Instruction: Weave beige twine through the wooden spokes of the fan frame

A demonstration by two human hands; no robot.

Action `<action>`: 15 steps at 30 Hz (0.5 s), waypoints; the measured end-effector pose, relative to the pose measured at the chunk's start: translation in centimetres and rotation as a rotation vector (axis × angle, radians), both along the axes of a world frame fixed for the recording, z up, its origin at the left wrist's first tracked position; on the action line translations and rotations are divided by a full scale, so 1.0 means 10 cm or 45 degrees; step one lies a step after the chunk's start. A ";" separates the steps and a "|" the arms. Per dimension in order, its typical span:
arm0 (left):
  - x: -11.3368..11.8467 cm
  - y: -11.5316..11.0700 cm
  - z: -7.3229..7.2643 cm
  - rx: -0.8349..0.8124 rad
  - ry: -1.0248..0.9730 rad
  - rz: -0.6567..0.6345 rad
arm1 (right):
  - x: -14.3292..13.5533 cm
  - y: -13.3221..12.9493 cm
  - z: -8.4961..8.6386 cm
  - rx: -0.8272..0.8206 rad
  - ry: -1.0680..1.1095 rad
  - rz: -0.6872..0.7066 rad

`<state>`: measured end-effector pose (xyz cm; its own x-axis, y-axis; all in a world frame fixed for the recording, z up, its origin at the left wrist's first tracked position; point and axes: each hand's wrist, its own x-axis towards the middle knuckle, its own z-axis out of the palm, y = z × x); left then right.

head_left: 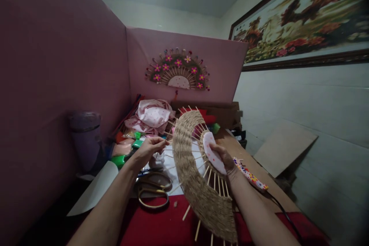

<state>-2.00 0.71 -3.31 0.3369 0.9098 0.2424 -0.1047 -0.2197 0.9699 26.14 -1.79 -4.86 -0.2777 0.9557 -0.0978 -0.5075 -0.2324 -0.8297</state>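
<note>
One pinch with left hand [155,147], contents unclear | nearby, scissors [154,191] on counter [238,148] | woven fan [190,177] between hands, tilted above counter | dotted base [211,150] gripped in right hand [225,158] | might snap stick ends [186,213] against scissors if lowered carelessly

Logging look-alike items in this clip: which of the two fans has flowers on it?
The fan on the panel: mostly pink flowers dot it. The fan in the right hand shows none.
</note>
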 end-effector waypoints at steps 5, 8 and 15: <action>0.05 -0.01 -0.03 -0.050 0.020 -0.084 | 0.03 0.04 0.04 0.008 0.085 -0.380; 0.07 -0.01 -0.06 -0.092 0.048 -0.087 | 0.04 0.05 0.05 0.061 0.061 -0.486; 0.17 -0.01 -0.16 -0.168 0.220 -0.185 | 0.04 0.08 0.01 0.251 0.065 -0.581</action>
<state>-0.32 0.64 -4.94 0.4925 0.8688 0.0523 0.0438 -0.0848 0.9954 26.52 -0.98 -4.73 0.1731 0.9798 0.0996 -0.5621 0.1813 -0.8069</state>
